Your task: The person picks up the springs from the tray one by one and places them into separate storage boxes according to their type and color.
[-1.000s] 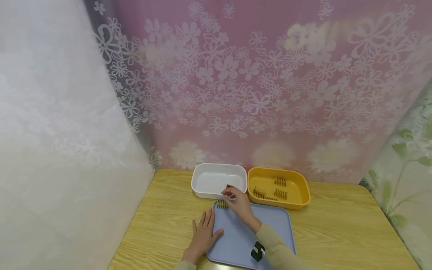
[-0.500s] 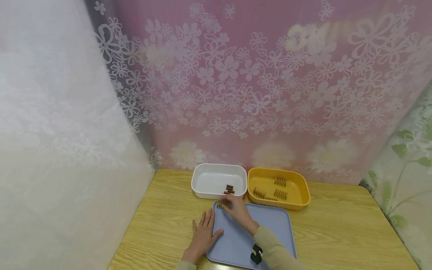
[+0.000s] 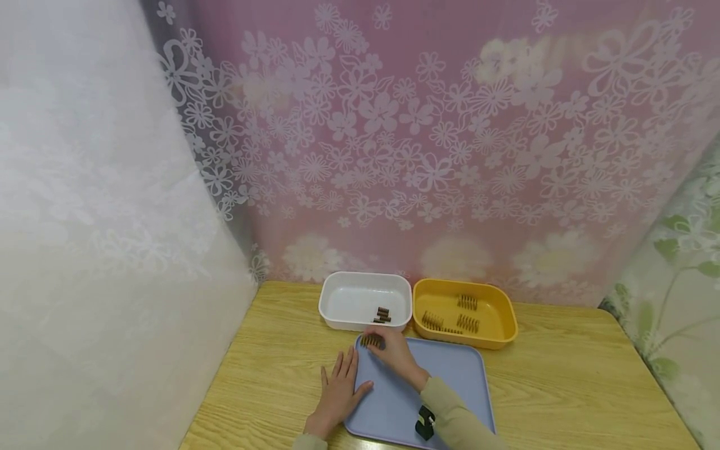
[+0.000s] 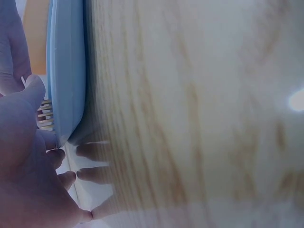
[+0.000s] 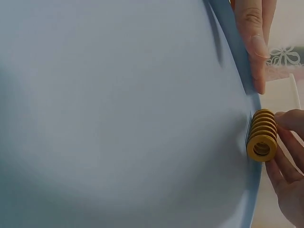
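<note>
In the head view a yellow coil spring [image 3: 369, 341] is at the far-left corner of the blue tray [image 3: 444, 369]. My right hand [image 3: 394, 353] reaches over that corner and pinches the spring between thumb and fingers. The right wrist view shows the spring [image 5: 262, 135] close, its ring-shaped end facing the camera, with my right hand [image 5: 290, 164] at its side. My left hand [image 3: 337, 394] rests at the tray's left edge, fingers spread and straight. In the left wrist view, part of the spring [image 4: 46, 114] shows beyond my left hand [image 4: 28, 161].
Behind the tray stands a white bin [image 3: 343, 325] with several small dark springs [image 3: 383, 315]. Beside it, on the right, a yellow bin [image 3: 495, 344] contains several springs [image 3: 467, 323]. All stand on a wood-grain table [image 3: 579, 369], with a floral curtain [image 3: 450, 156] behind.
My right hand has moved from over the white bin's near edge down to the tray's corner and taken hold of the yellow spring. The left hand has stayed still.
</note>
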Demonstrator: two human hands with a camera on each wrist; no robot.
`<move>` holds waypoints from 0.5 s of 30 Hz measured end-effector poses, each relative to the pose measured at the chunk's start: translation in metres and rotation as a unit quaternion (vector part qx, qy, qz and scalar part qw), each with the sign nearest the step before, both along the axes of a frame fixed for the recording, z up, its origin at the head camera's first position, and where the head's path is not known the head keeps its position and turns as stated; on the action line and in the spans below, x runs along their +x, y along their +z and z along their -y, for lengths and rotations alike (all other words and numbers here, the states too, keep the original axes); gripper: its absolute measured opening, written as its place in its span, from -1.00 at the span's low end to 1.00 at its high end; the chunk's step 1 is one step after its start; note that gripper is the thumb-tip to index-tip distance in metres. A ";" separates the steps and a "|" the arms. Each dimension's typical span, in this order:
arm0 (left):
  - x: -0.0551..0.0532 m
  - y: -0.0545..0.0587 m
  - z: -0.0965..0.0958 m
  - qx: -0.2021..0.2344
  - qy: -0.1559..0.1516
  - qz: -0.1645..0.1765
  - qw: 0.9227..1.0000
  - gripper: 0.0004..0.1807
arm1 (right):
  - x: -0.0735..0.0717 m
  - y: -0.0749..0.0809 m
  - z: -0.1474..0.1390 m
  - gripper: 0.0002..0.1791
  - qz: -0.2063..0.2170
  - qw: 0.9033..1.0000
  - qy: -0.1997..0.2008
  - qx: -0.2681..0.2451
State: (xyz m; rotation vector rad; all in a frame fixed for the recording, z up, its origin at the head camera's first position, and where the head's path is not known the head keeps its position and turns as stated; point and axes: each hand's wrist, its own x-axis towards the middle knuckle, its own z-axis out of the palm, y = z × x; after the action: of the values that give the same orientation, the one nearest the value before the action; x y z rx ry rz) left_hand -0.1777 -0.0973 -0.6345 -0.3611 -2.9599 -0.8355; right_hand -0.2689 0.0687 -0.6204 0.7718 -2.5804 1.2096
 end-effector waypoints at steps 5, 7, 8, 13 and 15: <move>0.000 -0.002 0.000 0.005 -0.002 -0.016 1.000 -0.14 | 0.001 -0.004 0.002 -0.64 0.012 1.000 0.009 0.011; 0.000 -0.004 0.001 0.004 -0.003 -0.018 1.000 -0.14 | 0.001 -0.006 0.003 -0.61 0.019 1.000 0.013 0.012; 0.000 -0.004 0.001 0.005 -0.004 -0.019 1.000 -0.14 | 0.001 -0.007 0.003 -0.60 0.021 1.000 0.015 0.012; 0.000 -0.005 0.002 0.005 -0.006 -0.007 1.000 -0.13 | 0.001 -0.013 0.006 -0.55 0.027 1.000 0.011 0.012; -0.001 -0.005 0.003 0.005 -0.006 -0.002 1.000 -0.12 | 0.001 -0.014 0.007 -0.54 0.032 0.999 0.005 0.014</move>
State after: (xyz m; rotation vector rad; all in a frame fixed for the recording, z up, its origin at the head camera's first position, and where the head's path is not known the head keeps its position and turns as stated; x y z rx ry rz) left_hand -0.1785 -0.1003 -0.6393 -0.3796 -2.9514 -0.8506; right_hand -0.2683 0.0622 -0.6345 0.7639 -2.6533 1.2219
